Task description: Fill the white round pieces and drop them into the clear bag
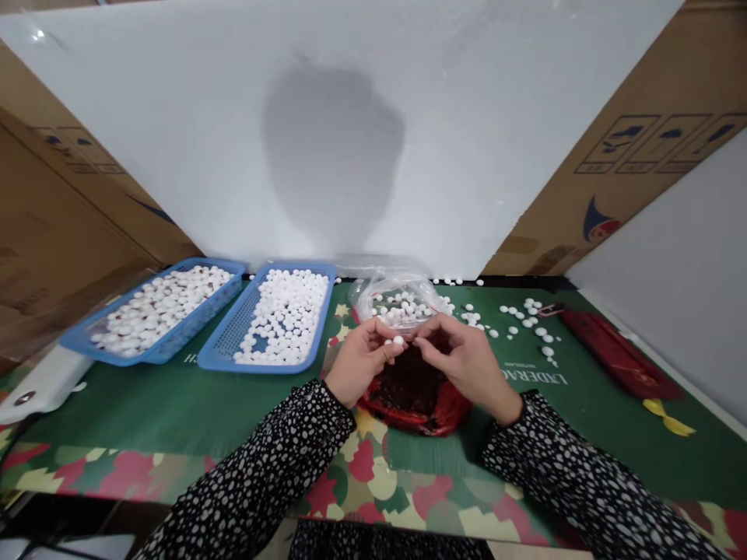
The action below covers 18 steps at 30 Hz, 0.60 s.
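My left hand [369, 355] pinches a small white ball [398, 340] between thumb and fingertips. Close beside it, my right hand [461, 359] has thumb and forefinger pressed together; what they hold, if anything, is too small to make out. Both hands are raised over a red bag [435, 420] with dark brown contents [412, 381]. Just beyond my fingers lies a clear plastic bag [365, 295] with many white balls [402, 307] inside.
Left of my hands are two blue baskets, one of plain white balls [201, 358] and one of white balls with dark bits [131, 359]. A white device [50, 385], loose balls [528, 311], a red pouch [618, 350] and yellow ribbon [668, 418] lie around. A white board [467, 140] stands behind.
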Motion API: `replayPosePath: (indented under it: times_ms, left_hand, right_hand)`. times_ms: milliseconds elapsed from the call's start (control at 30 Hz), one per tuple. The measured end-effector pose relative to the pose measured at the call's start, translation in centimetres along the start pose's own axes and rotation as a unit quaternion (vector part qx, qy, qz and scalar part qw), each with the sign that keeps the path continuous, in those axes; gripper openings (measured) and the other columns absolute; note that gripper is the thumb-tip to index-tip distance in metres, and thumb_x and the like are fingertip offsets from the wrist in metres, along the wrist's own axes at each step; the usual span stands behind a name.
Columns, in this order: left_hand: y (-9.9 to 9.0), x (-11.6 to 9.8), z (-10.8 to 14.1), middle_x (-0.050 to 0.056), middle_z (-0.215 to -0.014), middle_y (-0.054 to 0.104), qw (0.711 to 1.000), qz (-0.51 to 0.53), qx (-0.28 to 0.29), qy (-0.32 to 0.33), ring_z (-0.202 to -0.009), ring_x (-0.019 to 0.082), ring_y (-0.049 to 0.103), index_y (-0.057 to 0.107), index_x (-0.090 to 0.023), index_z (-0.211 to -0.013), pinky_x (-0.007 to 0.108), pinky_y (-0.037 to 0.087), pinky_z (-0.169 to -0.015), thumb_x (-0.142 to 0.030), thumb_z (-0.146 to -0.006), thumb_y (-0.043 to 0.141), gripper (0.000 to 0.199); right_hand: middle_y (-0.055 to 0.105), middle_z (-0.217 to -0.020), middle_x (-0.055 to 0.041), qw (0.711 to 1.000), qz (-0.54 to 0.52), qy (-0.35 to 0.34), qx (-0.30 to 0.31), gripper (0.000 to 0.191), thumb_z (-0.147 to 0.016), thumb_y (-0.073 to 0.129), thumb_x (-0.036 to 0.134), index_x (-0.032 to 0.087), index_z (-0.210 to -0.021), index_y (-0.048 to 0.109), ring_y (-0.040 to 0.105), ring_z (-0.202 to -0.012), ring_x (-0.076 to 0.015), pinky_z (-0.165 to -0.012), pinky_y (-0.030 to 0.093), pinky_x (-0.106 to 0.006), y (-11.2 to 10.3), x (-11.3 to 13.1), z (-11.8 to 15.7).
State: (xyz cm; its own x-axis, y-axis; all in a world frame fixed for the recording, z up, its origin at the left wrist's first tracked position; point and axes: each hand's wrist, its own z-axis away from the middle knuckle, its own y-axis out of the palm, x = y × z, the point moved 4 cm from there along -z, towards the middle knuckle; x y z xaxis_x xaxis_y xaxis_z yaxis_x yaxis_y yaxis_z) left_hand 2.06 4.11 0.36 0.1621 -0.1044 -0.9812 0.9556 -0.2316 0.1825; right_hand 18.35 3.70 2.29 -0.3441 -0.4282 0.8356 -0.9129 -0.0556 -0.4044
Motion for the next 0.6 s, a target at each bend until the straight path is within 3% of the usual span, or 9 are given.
replayPosePath:
  times_ms: [200, 600]
  left_hand:
    - [0.3, 0.0, 0.0, -0.001, -0.072, 0.063, 0.999, 0.012, 0.013, 0.032, -0.06, 0.008, 0.049, 0.059, -0.014, -0.075, 0.02, 0.039, -0.057, -0.03, -0.067, 0.08, 0.028]
    - [0.4, -0.8, 0.2, -0.001, -0.071, 0.062, 0.998, 0.017, 0.004, 0.057, -0.063, 0.01, 0.051, 0.06, -0.014, -0.074, 0.021, 0.039, -0.06, -0.03, -0.065, 0.081, 0.028]
  right_hand:
    - [0.067, -0.077, 0.0004, 0.996, 0.055, -0.058, -0.025, 0.005, -0.083, 0.061, 0.016, 0.019, -0.08, 0.061, 0.061, -0.068, -0.0136, -0.065, 0.047, -0.025, 0.5, 0.6, 0.2]
    - [0.072, -0.078, 0.0003, 0.993, 0.053, -0.082, -0.067, 0.005, -0.084, 0.064, 0.017, 0.02, -0.084, 0.068, 0.065, -0.067, -0.0131, -0.065, 0.052, -0.025, 0.6, 1.2, 0.6]
